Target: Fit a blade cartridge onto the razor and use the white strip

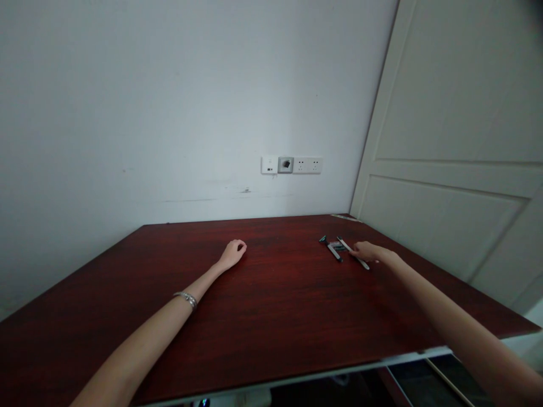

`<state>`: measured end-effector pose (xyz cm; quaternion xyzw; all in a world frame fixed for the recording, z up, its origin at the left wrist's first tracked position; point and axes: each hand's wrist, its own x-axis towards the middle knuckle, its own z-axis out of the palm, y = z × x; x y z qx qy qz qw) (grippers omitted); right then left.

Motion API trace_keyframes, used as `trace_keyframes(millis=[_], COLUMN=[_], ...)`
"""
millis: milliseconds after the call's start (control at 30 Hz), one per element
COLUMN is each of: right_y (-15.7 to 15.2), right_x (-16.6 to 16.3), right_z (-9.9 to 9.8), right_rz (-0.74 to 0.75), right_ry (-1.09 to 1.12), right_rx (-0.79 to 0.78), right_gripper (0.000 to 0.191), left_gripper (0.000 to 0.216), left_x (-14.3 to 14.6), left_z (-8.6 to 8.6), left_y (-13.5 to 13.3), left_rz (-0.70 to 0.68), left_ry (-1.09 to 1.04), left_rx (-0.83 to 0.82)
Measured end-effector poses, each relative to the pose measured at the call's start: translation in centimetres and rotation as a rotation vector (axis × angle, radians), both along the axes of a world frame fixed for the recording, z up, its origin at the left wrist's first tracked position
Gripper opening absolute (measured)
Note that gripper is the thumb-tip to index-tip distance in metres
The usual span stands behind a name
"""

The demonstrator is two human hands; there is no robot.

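My left hand (233, 252) rests on the dark red wooden table (271, 316), fingers curled into a loose fist with nothing in it; a silver bracelet (186, 298) sits on that wrist. My right hand (367, 251) reaches toward the far right of the table, its fingertips touching a thin grey stick-like tool (353, 253). Just left of it lie a black razor-like tool with a teal head (331, 247) and a small flat packet (339, 246). Whether the right fingers pinch the grey tool is unclear.
A white wall stands behind the table, with a row of sockets (292, 165) above the far edge. A pale panelled door (458, 169) runs along the right side. The table's near edge has a light trim (339, 373).
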<state>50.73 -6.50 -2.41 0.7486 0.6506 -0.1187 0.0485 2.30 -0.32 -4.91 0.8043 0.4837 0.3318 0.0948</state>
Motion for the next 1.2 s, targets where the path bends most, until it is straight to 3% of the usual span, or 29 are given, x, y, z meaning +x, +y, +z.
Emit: trace_keyframes(millis=[100, 267, 433, 600, 733, 933, 1200], right_y=[-0.4, 0.1, 1.7, 3.0, 3.9, 4.2, 3.7], right_x=[-0.4, -3.3, -10.2, -17.8, -23.3, -29.4, -30.3], right_z=[1.1, 4.3, 6.6, 7.7, 6.4, 2.1, -1.3], right_rz=[-0.027, 0.03, 0.19, 0.317, 0.436, 0.497, 0.494], right_ry=[-0.027, -0.118, -0.023, 0.158, 0.169, 0.115, 0.071], right_rx=[0.03, 0.278, 0.371, 0.368, 0.416, 0.447, 0.498], right_gripper=[0.042, 0.036, 0.028, 0.026, 0.025, 0.027, 0.044], left_gripper=[0.02, 0.021, 0.02, 0.019, 0.019, 0.021, 0.021], left_x=[-0.1, -0.3, -0.4, -0.9, -1.2, -1.5, -1.7], left_z=[-0.2, -0.3, -0.5, -0.8, -1.0, -1.1, -1.3], left_y=[0.2, 0.3, 0.2, 0.0, 0.1, 0.0, 0.1], left_rz=[0.0, 0.001, 0.017, 0.013, 0.026, 0.031, 0.033], left_ry=[0.002, 0.003, -0.001, -0.009, -0.025, -0.033, -0.018], left_rx=[0.018, 0.025, 0.011, 0.004, 0.001, 0.006, 0.01])
